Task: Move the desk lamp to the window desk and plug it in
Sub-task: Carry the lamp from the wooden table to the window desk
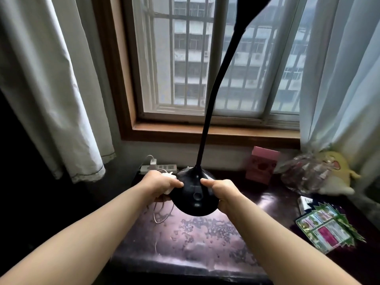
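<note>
Over the worn desk beneath the window, the desk lamp is being held by its round black base, and both hands are gripping it from opposite sides. The left hand is curling closed around the base's left edge and is also clutching a white plug against it; the right hand is closing on the right edge, thumb on top. Whether the base is already resting on the desktop or hanging just above it is hard to tell — its near edge seems to be tilting up slightly.

Several things could be going wrong from here. The long neck is rising high and leaning toward the glass, so the lamp is probably top-heavy; letting go before the base is sitting flat could be tipping it toward the window or the pink box. A thin cord is looping loosely on the desk under the left wrist — setting the base down on it would be leaving the lamp rocking, and a snag could be dragging it as the plug travels. The power strip is lying just behind the left hand with a white charger already occupying one socket, so reaching for a free slot one-handed may be nudging the base or knocking that charger loose.
</note>
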Action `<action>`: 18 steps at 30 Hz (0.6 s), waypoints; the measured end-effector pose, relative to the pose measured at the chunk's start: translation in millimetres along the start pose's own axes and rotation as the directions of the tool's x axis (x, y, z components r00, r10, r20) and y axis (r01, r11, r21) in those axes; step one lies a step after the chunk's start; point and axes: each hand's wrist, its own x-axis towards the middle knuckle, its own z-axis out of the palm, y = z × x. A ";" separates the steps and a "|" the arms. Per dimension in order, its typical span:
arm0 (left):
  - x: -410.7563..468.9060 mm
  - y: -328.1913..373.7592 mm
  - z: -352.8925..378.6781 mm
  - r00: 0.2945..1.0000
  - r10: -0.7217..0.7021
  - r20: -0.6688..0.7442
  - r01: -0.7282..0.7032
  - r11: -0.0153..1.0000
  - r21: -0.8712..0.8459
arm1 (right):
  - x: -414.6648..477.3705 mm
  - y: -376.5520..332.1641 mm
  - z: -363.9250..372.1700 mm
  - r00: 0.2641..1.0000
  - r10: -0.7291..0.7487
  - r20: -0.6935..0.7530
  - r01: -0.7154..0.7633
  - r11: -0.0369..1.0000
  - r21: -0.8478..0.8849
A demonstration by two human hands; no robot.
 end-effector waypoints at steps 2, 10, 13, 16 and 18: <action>9.0 0.6 2.9 1.000 -0.013 0.020 0.014 1.000 -0.019 | 8.5 -0.3 -1.1 1.000 0.003 -0.004 -0.003 1.000 0.012; 53.4 13.1 29.3 0.997 -0.059 0.040 0.061 0.996 -0.063 | 57.9 -14.6 -18.0 1.000 0.022 -0.014 -0.022 1.000 -0.005; 76.7 19.5 43.1 0.997 -0.066 0.025 0.068 0.994 -0.088 | 82.4 -25.6 -26.3 0.999 0.033 0.003 -0.033 0.999 -0.022; 104.2 22.2 59.3 0.996 -0.086 -0.008 0.085 0.989 -0.125 | 112.1 -35.5 -35.7 0.999 0.039 0.000 -0.039 0.998 -0.045; 120.4 23.4 70.3 0.995 -0.097 -0.024 0.093 0.986 -0.140 | 130.9 -39.8 -42.2 0.999 0.042 0.013 -0.041 0.997 -0.065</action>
